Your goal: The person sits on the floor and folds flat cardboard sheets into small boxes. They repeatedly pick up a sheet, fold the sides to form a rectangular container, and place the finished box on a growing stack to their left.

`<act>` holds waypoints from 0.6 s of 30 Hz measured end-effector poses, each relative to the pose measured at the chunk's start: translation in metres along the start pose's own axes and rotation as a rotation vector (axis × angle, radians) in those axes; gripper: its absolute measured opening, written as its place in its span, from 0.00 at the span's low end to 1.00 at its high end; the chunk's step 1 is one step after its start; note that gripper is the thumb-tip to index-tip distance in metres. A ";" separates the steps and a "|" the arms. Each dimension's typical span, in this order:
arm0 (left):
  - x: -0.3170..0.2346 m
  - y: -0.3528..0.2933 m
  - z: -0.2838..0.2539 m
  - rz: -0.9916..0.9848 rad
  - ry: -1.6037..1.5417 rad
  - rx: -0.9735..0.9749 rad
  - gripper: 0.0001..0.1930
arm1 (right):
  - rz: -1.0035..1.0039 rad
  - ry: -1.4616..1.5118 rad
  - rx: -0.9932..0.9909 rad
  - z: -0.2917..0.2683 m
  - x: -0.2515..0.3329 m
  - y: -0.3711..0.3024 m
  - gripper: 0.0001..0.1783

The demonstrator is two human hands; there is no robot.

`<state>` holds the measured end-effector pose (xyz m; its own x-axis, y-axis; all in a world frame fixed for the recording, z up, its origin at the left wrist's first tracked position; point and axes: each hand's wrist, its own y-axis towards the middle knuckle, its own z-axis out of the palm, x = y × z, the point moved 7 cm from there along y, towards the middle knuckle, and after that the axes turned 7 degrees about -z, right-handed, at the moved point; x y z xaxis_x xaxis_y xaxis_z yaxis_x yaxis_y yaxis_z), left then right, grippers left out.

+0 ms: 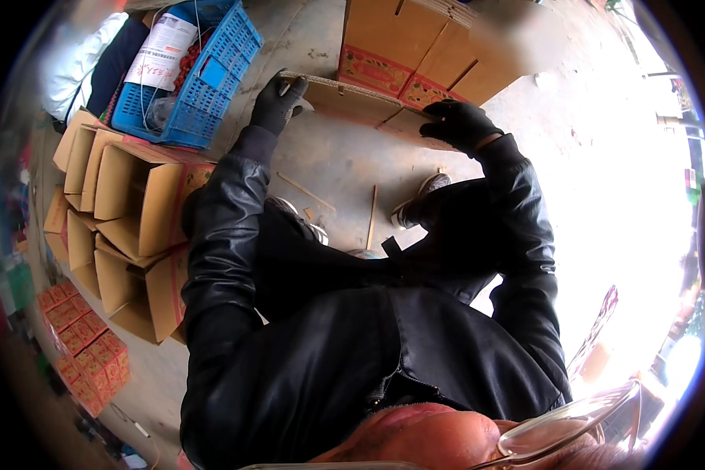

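Cardboard carton panel (pixel 348 102): far centre, between hands, just near side of standing brown carton stack (pixel 380 35). Left hand (pixel 276 103): gloved, fingers gripping left end. Right hand (pixel 464 125): gloved, fingers curved at right end; closure cannot be told. Advisable: even hold, crease unstrained.

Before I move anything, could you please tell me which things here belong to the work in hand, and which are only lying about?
Seemingly part of the work:
cardboard carton between left hand and right hand
brown cartons standing beyond it
probably the open cartons at left

Seemingly just lying about:
blue crate
thin strips on the floor
perhaps the red boxes, lower left
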<state>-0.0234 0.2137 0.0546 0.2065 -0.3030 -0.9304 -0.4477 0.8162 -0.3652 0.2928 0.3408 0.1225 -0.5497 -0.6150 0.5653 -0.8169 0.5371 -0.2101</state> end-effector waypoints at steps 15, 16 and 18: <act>-0.002 -0.001 0.004 -0.013 -0.109 0.027 0.16 | 0.062 0.259 0.128 0.017 -0.033 0.007 0.32; -0.002 -0.001 0.003 -0.012 -0.115 0.030 0.16 | 0.049 0.309 0.144 0.017 -0.032 0.008 0.31; 0.002 -0.003 0.004 -0.023 -0.118 0.055 0.16 | 0.046 0.325 0.165 0.017 -0.032 0.006 0.30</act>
<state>-0.0183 0.2128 0.0541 0.3184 -0.2650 -0.9102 -0.3939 0.8363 -0.3813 0.3025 0.3547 0.0896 -0.5243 -0.3623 0.7706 -0.8241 0.4438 -0.3520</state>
